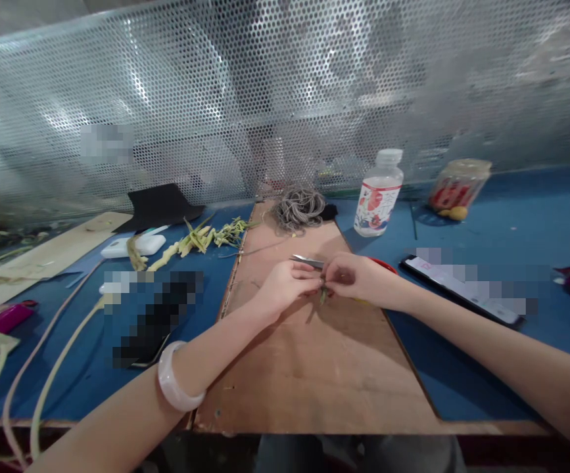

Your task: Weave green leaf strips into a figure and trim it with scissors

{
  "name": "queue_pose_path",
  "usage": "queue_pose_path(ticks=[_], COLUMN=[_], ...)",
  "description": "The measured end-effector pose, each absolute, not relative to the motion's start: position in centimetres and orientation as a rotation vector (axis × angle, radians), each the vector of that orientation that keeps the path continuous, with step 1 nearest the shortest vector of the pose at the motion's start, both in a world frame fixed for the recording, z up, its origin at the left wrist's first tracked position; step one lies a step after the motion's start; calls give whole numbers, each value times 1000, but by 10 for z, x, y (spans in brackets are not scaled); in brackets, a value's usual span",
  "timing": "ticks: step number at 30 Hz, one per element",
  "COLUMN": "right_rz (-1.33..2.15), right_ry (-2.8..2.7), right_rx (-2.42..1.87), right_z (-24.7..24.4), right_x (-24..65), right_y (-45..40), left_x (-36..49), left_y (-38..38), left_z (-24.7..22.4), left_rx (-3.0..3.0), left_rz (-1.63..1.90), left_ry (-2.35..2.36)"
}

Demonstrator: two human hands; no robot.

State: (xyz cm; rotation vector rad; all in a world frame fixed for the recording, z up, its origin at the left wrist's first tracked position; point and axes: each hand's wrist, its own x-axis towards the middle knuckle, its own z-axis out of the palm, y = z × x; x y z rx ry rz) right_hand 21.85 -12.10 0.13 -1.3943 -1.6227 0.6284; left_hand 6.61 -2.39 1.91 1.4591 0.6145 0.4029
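Note:
Over the wooden board (285, 381), my left hand (288, 287) and my right hand (356, 277) meet with their fingertips pinched together. Between them is a small green strip (323, 295), its lower end poking out below the fingers; its exact kind is too small to make out. The left wrist wears a pale bangle. Just behind the fingers lie scissors, with a metal blade (306, 261) pointing left and a red handle (384, 265) partly hidden by my right hand.
Grey cord (298, 209) lies coiled at the board's far end. To the right stand a labelled bottle (378, 197), a jar (461, 184) and a phone (462, 289). On the left are a dark phone (159, 322), a power strip (134, 246) with cables, and yellow-green braided strips (198, 240).

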Motion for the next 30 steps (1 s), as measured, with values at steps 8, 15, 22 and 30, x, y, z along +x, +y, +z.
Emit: queue_pose_path(ticks=[8,15,22,30], right_rz=[404,398,491,739], right_ry=[-1682,-1694,-1676,-1524], right_rx=[-1520,-1500,-1448,-1425], right_z=[4,8,6,8], right_x=[215,215,219,218], right_y=[-122,-123,-123,-124], left_x=[65,65,66,70], left_y=[-25,-26,-22,-20], left_z=[15,14,12,8], left_rx=[1476,1544,1685,1810], left_rz=[469,484,438,479], left_ry=[639,606,593,533])
